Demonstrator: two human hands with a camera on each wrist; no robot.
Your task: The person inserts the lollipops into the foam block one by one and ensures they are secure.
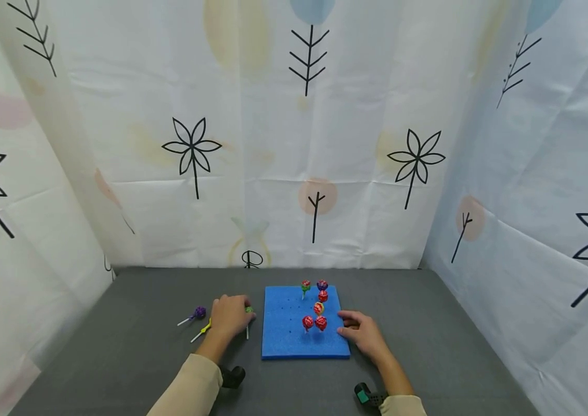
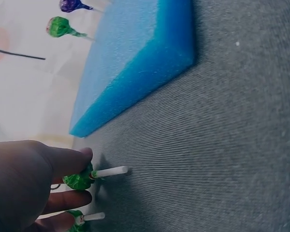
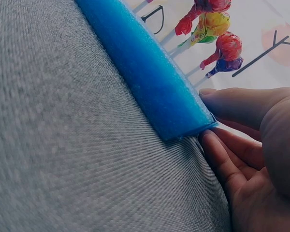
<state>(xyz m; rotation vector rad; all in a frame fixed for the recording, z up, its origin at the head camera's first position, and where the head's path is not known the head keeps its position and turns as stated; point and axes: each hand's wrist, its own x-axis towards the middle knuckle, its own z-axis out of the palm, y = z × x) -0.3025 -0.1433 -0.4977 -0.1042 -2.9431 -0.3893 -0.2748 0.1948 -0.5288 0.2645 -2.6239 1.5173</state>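
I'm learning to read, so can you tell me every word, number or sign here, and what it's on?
No word, brand or number can be read.
Red lollipop wrapper: pale marks, too small and blurred to read.
White cloth: only plant drawings and coloured blobs; no writing seen.
Blue board: no writing seen.

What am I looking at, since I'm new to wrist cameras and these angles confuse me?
There's no machine: a person works with bare hands. The wide picture comes from a head camera; the tilted ones come from cameras on each wrist. On the gray tabletop lies a blue foam board with six wrapped lollipops standing in it. Left of it lie more, including a purple lollipop. The left hand pinches a green lollipop; the right hand touches the board's right edge.
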